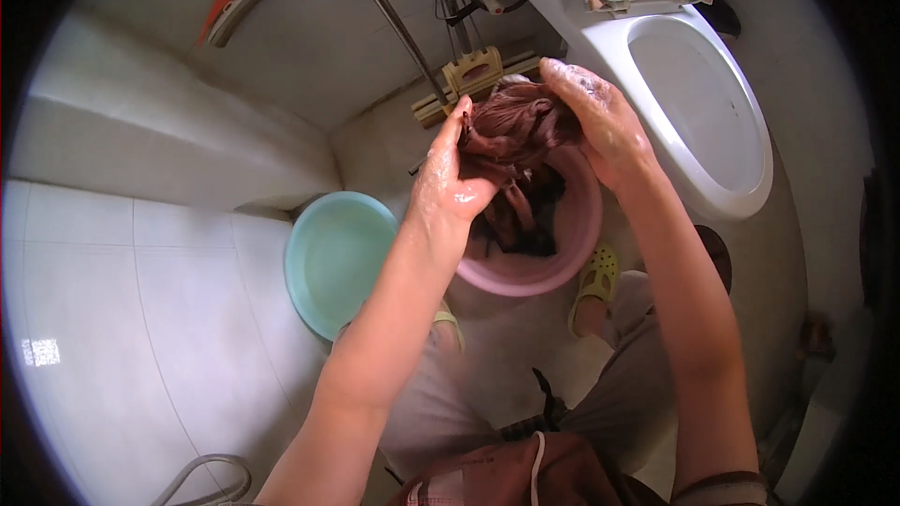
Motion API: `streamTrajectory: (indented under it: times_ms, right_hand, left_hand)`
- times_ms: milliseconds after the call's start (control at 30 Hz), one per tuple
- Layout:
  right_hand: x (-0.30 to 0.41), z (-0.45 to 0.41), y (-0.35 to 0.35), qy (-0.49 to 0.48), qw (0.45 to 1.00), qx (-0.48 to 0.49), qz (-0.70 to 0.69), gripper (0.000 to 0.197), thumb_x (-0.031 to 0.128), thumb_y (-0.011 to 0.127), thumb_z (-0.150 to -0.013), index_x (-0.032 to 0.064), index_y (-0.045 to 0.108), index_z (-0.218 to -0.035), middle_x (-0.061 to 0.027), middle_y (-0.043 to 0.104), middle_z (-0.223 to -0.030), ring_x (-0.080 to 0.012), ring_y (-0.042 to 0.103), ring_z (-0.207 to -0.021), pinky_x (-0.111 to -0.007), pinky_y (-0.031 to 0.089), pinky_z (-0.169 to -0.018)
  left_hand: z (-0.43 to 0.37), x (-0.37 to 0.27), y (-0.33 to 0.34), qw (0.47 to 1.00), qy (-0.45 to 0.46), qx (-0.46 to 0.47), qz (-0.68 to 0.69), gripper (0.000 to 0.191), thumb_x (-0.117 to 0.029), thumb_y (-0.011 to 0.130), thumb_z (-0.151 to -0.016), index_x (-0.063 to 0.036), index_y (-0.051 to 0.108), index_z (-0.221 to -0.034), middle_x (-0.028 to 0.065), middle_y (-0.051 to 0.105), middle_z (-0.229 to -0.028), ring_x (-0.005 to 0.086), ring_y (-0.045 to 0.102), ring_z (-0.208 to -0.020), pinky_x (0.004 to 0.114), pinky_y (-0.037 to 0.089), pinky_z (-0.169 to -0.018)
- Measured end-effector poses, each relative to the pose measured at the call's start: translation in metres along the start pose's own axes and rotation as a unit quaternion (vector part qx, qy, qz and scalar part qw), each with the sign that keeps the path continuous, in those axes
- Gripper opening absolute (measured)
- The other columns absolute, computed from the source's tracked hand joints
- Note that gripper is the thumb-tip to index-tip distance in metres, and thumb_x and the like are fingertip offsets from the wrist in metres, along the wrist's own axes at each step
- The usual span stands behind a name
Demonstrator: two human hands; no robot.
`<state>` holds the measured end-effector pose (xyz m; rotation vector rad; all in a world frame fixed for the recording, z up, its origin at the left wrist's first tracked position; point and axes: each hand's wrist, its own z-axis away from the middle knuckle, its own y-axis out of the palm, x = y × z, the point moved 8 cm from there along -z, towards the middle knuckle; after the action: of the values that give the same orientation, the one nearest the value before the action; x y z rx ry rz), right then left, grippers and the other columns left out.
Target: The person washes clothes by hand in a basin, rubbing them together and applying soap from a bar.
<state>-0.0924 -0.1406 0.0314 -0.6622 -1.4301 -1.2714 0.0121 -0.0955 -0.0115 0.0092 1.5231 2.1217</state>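
Observation:
A bunched, wet reddish-brown cloth (517,119) is held up between my two hands. My left hand (453,172) grips its left side, with suds on the palm and wrist. On the cloth's right side is my right hand (598,116), its back covered in foam. Part of the cloth hangs down over a pink plastic basin (517,284) on the floor. Dark wet fabric (534,242) lies in that basin. To the left stands a light green plastic basin (337,260), partly behind my left forearm; it seems to hold water.
A white toilet (752,190) with its seat raised is at the upper right. A sponge mop head (471,70) and a metal pole (394,14) lean behind the cloth. My feet in yellow-green clogs (598,274) flank the pink basin. A grey hose (225,460) lies lower left.

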Motion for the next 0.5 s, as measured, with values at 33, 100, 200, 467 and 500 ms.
streamTrajectory:
  times_ms: [33,100,200,467,500]
  right_hand:
    - [0.009,0.006,0.014,-0.072,0.993,0.053,0.071,0.022,0.020,0.060,-0.083,0.0030,0.055,-0.095,-0.0113,0.060,-0.092,-0.0161,0.060,-0.084,-0.027,0.049,-0.072]
    - [0.023,0.049,0.076,-0.356,0.814,0.070,0.455,0.024,0.018,0.063,-0.077,0.0050,0.054,-0.095,-0.0163,0.059,-0.080,-0.0213,0.062,-0.074,-0.029,0.050,-0.064]
    - [0.005,0.052,0.082,-0.314,0.737,-0.043,0.596,0.023,0.021,0.060,-0.071,0.0114,0.052,-0.090,-0.0146,0.057,-0.065,-0.0344,0.057,-0.058,-0.042,0.046,-0.052]
    - [0.001,0.068,0.097,-0.340,0.776,-0.050,0.529,0.018,0.011,0.055,-0.071,0.0126,0.050,-0.089,-0.0110,0.058,-0.066,-0.0307,0.060,-0.059,-0.041,0.046,-0.051]
    - [-0.004,0.057,0.082,-0.302,0.776,-0.055,0.551,0.019,0.008,0.056,-0.071,0.0111,0.053,-0.089,-0.0137,0.059,-0.072,-0.0333,0.059,-0.061,-0.041,0.046,-0.054]
  left_hand:
    - [0.004,-0.002,0.005,1.000,0.002,0.004,0.011,0.035,-0.024,0.052,-0.087,-0.0011,0.049,-0.113,0.0101,0.057,-0.109,0.0256,0.053,-0.101,0.036,0.039,-0.095]
    - [-0.009,-0.014,-0.036,0.991,0.108,-0.056,-0.060,0.033,-0.022,0.051,-0.087,-0.0022,0.050,-0.113,0.0096,0.056,-0.108,0.0242,0.052,-0.100,0.033,0.042,-0.090]
    - [-0.014,0.028,-0.031,0.991,-0.056,0.107,0.062,0.028,-0.025,0.041,-0.091,-0.0044,0.052,-0.107,0.0080,0.057,-0.103,0.0205,0.056,-0.090,0.032,0.048,-0.081]
    - [-0.024,-0.007,-0.054,0.974,0.087,0.168,-0.122,0.015,-0.022,0.049,-0.083,-0.0095,0.052,-0.091,0.0032,0.054,-0.081,0.0154,0.054,-0.072,0.030,0.047,-0.066]
    - [-0.019,0.000,-0.044,0.947,0.184,0.128,-0.229,0.015,-0.021,0.046,-0.086,-0.0089,0.052,-0.092,0.0030,0.054,-0.084,0.0154,0.055,-0.075,0.029,0.048,-0.067]
